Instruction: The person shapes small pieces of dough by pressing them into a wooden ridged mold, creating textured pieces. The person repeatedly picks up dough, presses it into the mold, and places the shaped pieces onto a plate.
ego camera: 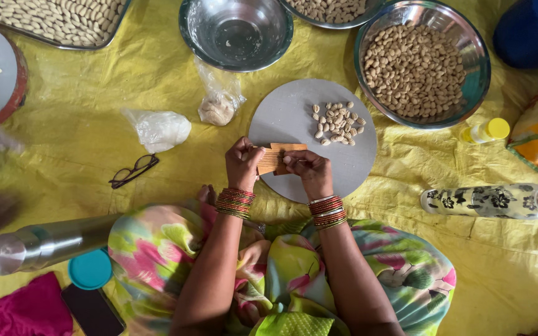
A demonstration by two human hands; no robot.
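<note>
1. While both hands meet over the near edge of the round grey board (294,118), they grip one small ridged wooden block (276,158) between them.
2. Left hand (241,163): fingers curled shut on the block's left end, thumb on top.
3. Right hand (309,169): fingers closed round the block's right end; whether anything small is pinched against the wood cannot be told.
4. Block is held just above the board, tilted slightly, near the person's lap.
5. Small heap of pale shaped dough pieces (337,123) lies on the board, just beyond the hands, apart from the block.
6. Steel bowl (481,68) full of the same pieces stands to the right of the board; an empty steel bowl (236,32) stands beyond it.
7. Two plastic bags (158,129), one with a lump of dough, lie left of the board on the yellow sheet (94,81).
8. Dark-framed glasses (133,170) lie left of the left hand, well apart from it.
9. Red and gold bangles on both wrists.
</note>
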